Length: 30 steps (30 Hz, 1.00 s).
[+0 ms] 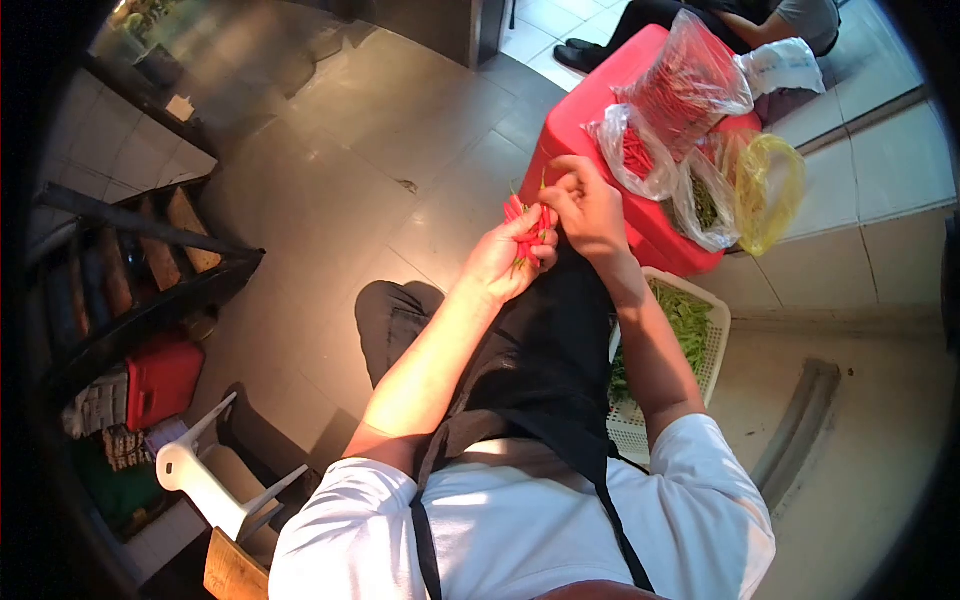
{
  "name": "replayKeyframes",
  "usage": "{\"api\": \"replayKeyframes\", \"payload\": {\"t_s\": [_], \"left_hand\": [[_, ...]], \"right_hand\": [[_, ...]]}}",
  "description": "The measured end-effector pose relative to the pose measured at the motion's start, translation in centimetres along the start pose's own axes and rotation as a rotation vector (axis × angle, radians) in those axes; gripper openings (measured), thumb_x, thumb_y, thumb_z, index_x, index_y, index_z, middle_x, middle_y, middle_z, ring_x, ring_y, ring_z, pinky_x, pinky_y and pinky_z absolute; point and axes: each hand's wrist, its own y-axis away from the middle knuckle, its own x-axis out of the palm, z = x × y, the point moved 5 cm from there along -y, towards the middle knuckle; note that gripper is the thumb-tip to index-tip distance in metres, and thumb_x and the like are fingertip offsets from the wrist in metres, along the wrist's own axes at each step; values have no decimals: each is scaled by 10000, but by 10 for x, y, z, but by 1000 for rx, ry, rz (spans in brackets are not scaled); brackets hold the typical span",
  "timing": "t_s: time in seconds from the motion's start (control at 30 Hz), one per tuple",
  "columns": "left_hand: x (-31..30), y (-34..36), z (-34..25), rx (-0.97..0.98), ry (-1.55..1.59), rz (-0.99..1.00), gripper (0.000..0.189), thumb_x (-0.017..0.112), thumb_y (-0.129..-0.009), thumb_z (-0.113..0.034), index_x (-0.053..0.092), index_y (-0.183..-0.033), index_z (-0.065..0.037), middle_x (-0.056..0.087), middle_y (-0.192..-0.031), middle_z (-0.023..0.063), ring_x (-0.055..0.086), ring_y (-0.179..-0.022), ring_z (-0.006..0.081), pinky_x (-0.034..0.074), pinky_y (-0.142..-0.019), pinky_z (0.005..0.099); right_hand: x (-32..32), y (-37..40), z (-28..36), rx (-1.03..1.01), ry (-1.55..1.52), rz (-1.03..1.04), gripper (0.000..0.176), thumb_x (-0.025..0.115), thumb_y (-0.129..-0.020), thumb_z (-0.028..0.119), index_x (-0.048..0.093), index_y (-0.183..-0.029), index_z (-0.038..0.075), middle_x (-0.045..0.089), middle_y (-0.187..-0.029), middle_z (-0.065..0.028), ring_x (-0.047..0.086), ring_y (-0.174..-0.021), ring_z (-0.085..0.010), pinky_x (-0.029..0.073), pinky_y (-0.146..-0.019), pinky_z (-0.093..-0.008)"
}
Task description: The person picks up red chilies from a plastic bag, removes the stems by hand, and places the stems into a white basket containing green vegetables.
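Several slim red chili peppers (520,222) with green stems are bunched in my left hand (496,264), its fingers curled round them. Close against the bunch, on its right side, is my right hand (590,212), with bent fingers and the thumb drawn together near a green stem. Whatever lies between those fingertips is too small to make out. Both hands are above my lap, over a black apron (530,350).
A red box (575,130) at the upper right carries a clear bag of red chilies (690,95), smaller bags and a yellow bag (768,190). Below it, a white basket (718,345) holds green vegetables. A person (790,25) sits beyond. A white stool (205,485) stands lower left.
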Motion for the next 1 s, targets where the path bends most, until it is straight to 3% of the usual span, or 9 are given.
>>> {"api": "replayKeyframes", "payload": {"t_s": [0.1,0.13,0.2,0.27,0.4,0.53,0.63,0.73,1.0], "left_hand": [[12,-4,-22,94,212,57,199,559,-970,-191,542,-1087,-30,586,-993,79,516,-752,150,433,-564,225],[16,-5,-33,158,203,24,203,560,-969,-191,541,-1089,-28,585,-992,78,514,-747,148,435,-565,227],[19,-8,-39,254,204,-58,211,562,-967,-191,540,-1093,-23,583,-989,75,510,-739,145,437,-567,232],[16,-17,-42,220,253,72,232,566,-965,-191,531,-1109,-12,580,-991,75,521,-761,150,457,-588,242],[22,-21,-37,266,244,70,274,567,-966,-211,524,-1117,13,557,-922,75,536,-757,164,484,-630,269],[23,-19,-35,295,261,54,276,567,-967,-233,530,-1111,0,546,-866,79,536,-740,158,476,-639,268],[26,-16,-36,362,155,22,287,571,-966,-254,528,-1115,-13,544,-850,82,532,-730,154,472,-643,268],[26,-14,-37,413,19,11,292,574,-964,-267,529,-1113,-20,543,-847,83,529,-724,156,472,-645,269],[28,-8,-37,457,74,-3,233,579,-961,-213,542,-1088,-21,572,-898,84,525,-737,146,460,-625,244]], "right_hand": [[-2,19,-6,20,-121,-124,120,617,-894,85,543,-943,5,581,-677,-11,558,-666,-54,451,-590,-221],[8,31,-3,-105,-252,-123,95,623,-890,65,543,-894,13,574,-716,9,553,-678,-41,447,-581,-218],[26,52,-3,-130,-66,-55,176,706,-819,47,585,-940,5,611,-738,-41,580,-643,-60,463,-555,-217],[30,55,14,-118,11,-98,225,729,-810,48,584,-971,-11,629,-759,-31,576,-668,-57,465,-600,-200],[26,47,2,-73,-19,-267,173,719,-824,37,610,-947,-15,638,-762,-41,577,-655,-52,480,-598,-210],[23,48,13,-121,237,-281,127,718,-822,63,649,-891,-18,652,-767,-73,606,-631,-89,498,-588,-238],[25,53,10,-36,159,-282,125,721,-793,93,656,-853,5,645,-757,-133,649,-639,-224,516,-596,-314],[26,51,8,-39,214,-233,141,713,-815,65,670,-910,-30,664,-759,-78,625,-636,-91,506,-599,-236],[31,53,0,107,64,-157,86,637,-855,51,652,-845,-33,603,-639,-16,542,-592,-33,438,-549,-203]]}}
